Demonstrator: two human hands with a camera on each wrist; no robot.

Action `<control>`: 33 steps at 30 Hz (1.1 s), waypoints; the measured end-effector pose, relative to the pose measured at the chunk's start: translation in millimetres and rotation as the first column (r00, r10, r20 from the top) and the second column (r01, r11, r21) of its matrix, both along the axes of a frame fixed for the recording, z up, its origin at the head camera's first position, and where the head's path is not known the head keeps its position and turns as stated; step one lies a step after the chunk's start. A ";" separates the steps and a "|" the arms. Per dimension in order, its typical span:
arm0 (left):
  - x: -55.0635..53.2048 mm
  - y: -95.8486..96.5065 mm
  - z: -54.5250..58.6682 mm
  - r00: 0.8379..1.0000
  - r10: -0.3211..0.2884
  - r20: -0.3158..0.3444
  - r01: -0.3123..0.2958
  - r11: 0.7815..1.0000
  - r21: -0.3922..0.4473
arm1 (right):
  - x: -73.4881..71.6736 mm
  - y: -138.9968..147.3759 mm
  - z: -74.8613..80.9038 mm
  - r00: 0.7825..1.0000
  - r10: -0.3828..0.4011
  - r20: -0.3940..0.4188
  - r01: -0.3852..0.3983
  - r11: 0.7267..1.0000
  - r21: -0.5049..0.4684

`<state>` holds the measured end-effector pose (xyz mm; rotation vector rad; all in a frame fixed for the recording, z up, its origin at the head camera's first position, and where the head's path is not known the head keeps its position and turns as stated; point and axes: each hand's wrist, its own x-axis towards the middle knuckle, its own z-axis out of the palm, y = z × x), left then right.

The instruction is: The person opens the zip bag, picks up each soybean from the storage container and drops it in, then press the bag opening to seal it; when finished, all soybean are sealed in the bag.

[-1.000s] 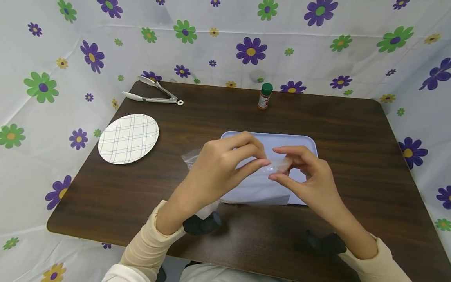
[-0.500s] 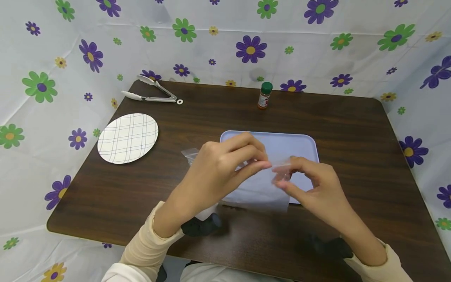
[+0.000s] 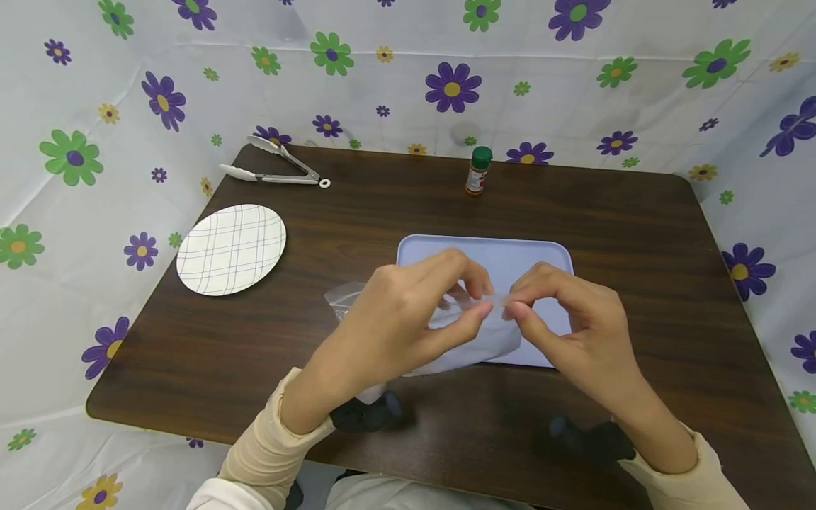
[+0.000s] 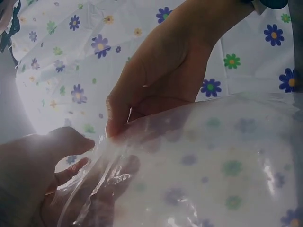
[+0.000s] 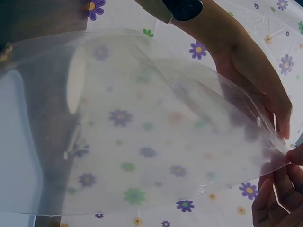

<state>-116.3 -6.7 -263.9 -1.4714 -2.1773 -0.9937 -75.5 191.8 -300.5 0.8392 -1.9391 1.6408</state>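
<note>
A clear plastic zip bag (image 3: 474, 347) is held up between both hands, over the front of a lilac tray (image 3: 491, 244). My right hand (image 3: 583, 329) pinches its edge between thumb and forefinger. My left hand (image 3: 398, 322) holds the bag close by, thumb and forefinger slightly apart. In the left wrist view, some left fingers show behind the bag's plastic (image 4: 213, 179), and ridged lines run along its edge. Through the film (image 5: 142, 151) in the right wrist view, the flowered cloth shows. A corner of the bag sticks out left of my left hand in the head view.
A white checked plate (image 3: 232, 248) lies at the table's left, with open tongs (image 3: 290, 178) behind it. Near the back edge a green-capped spice jar (image 3: 477, 173) stands upright. Flowered cloth (image 3: 382, 85) hangs around the table (image 3: 637, 283).
The right fingertips moved off the bag's edge to the right and back, and now pinch it closer to the left hand. The left thumb and forefinger have parted a little.
</note>
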 end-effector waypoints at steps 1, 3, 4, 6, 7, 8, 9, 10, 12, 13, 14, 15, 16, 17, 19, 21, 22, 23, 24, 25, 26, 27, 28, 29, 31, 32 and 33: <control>0.6 0.8 0.8 1.000 0.005 0.012 -0.005 1.000 -0.008 | -0.1 0.1 -0.2 1.000 -0.006 0.000 0.006 1.000 0.005; 0.7 2.2 0.7 1.000 0.019 0.017 -0.019 1.000 -0.020 | -0.1 0.3 -0.2 1.000 -0.015 0.003 0.015 1.000 0.016; 0.4 2.9 0.0 1.000 0.028 0.012 -0.028 0.999 -0.024 | 0.0 0.5 -0.2 1.000 -0.015 0.005 0.015 1.000 0.019; -0.5 4.1 -1.7 0.999 0.033 0.001 -0.033 0.999 -0.024 | 0.2 0.6 -0.5 1.000 -0.005 0.004 0.005 1.000 0.013; -1.1 4.6 -2.4 0.999 0.033 -0.004 -0.033 0.999 -0.023 | 0.3 0.5 -0.6 1.000 -0.003 0.006 0.003 1.000 0.016; -1.6 4.9 -3.1 1.000 0.029 -0.005 -0.029 0.999 -0.021 | 0.4 0.4 -0.7 1.000 -0.001 0.007 0.001 1.000 0.016; -1.9 4.8 -3.4 1.000 0.024 -0.002 -0.024 1.000 -0.018 | 0.5 0.3 -0.8 1.000 0.000 0.006 -0.001 1.000 0.017; -2.2 4.8 -3.7 1.000 0.017 0.008 -0.017 1.000 -0.014 | 0.5 0.2 -1.0 1.000 -0.003 0.004 0.003 1.000 0.020; -2.6 4.6 -4.3 0.999 0.001 0.035 -0.001 1.000 -0.008 | 0.5 0.2 -1.2 1.000 -0.016 0.001 0.016 0.999 0.035; -2.8 4.6 -4.5 0.999 -0.009 0.050 0.009 1.000 -0.006 | 0.4 0.1 -1.2 1.000 -0.017 -0.001 0.017 0.999 0.035; -3.0 4.5 -4.7 0.998 -0.020 0.065 0.020 1.000 -0.003 | 0.1 -0.1 -1.3 1.000 -0.015 -0.003 0.015 0.999 0.032; -3.2 4.6 -4.9 0.996 -0.031 0.078 0.031 1.000 0.000 | -0.1 -0.3 -1.3 1.000 -0.012 -0.003 0.012 1.000 0.028; -3.4 4.9 -5.3 0.995 -0.041 0.089 0.041 0.999 0.004 | -0.4 -0.7 -1.1 1.000 -0.009 -0.001 0.009 1.000 0.023; -3.6 5.1 -5.6 0.994 -0.050 0.098 0.049 0.999 0.008 | -0.6 -1.1 -1.1 1.000 -0.002 0.003 0.002 1.000 0.014; -3.9 5.7 -6.1 0.992 -0.064 0.108 0.063 0.998 0.017 | -1.0 -2.2 -1.3 1.000 0.008 0.012 -0.008 1.000 -0.005; -3.8 6.5 -6.9 0.992 -0.070 0.105 0.067 0.997 0.026 | -1.4 -3.4 -1.4 1.000 0.004 0.021 -0.004 1.000 -0.011; -3.7 6.6 -7.2 0.992 -0.069 0.102 0.066 0.997 0.030 | -1.5 -4.0 -1.4 1.000 0.003 0.023 -0.002 1.000 -0.016; -3.6 6.8 -7.7 0.993 -0.069 0.101 0.066 0.997 0.034 | -1.6 -4.3 -1.6 1.000 -0.001 0.020 0.001 1.000 -0.016; -3.5 7.0 -8.3 0.993 -0.069 0.098 0.066 0.997 0.036 | -1.9 -4.6 -1.7 1.000 -0.007 0.014 0.007 1.000 -0.012; -3.4 7.3 -9.0 0.993 -0.069 0.097 0.066 0.997 0.037 | -2.1 -4.8 -1.9 1.000 -0.013 0.006 0.013 1.000 -0.007; -3.0 7.4 -9.4 0.993 -0.066 0.099 0.063 0.997 0.036 | -2.3 -4.8 -1.8 1.000 -0.021 -0.002 0.021 1.000 0.002; -2.8 7.3 -9.7 0.992 -0.066 0.109 0.063 0.998 0.032 | -2.3 -4.6 -1.7 1.000 -0.027 -0.011 0.027 1.000 0.012; -2.6 7.4 -10.1 0.991 -0.067 0.116 0.064 0.998 0.029 | -2.3 -4.4 -1.7 0.999 -0.033 -0.022 0.034 0.999 0.020; -2.7 7.2 -10.6 0.990 -0.068 0.125 0.065 0.998 0.023 | -2.3 -3.9 -2.0 0.999 -0.044 -0.029 0.045 0.999 0.030; -2.9 6.2 -11.3 0.988 -0.068 0.138 0.067 0.998 0.008 | -2.6 -2.7 -2.9 0.998 -0.053 -0.043 0.054 0.998 0.025; -2.9 5.2 -11.5 0.987 -0.067 0.144 0.068 0.998 0.001 | -2.8 -2.0 -3.4 0.997 -0.053 -0.048 0.053 0.999 0.011; -3.0 4.2 -11.7 0.986 -0.069 0.149 0.070 0.998 -0.004 | -3.0 -1.4 -4.0 0.997 -0.052 -0.053 0.052 0.999 -0.007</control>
